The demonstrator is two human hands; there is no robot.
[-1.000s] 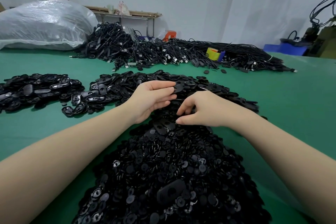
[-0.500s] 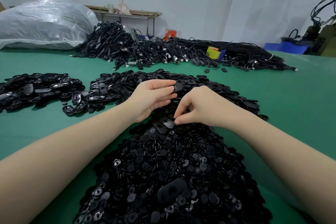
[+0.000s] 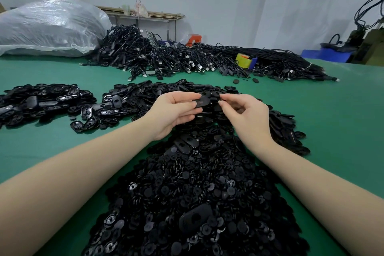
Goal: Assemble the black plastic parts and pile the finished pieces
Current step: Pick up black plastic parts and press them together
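My left hand (image 3: 173,110) holds a black oval plastic shell (image 3: 201,102) between thumb and fingers, raised a little above the heaps. My right hand (image 3: 247,115) pinches a small black part (image 3: 217,96) at the shell's right end, fingertips meeting those of the left hand. Below my arms spreads a big heap of small round black buttons (image 3: 193,199). Behind my hands lies a heap of oval black shells (image 3: 166,91). At the far left is another pile of black oval pieces (image 3: 41,102), some glossy.
The green table (image 3: 332,122) carries a long tangle of black cables (image 3: 187,58) at the back, with a yellow tape roll (image 3: 243,60). A large clear plastic sack (image 3: 49,27) sits back left. A blue crate (image 3: 330,54) and a machine stand at the right.
My right hand has lifted from the button heap with a small part and come up to the shell in my left hand, which also rose slightly.
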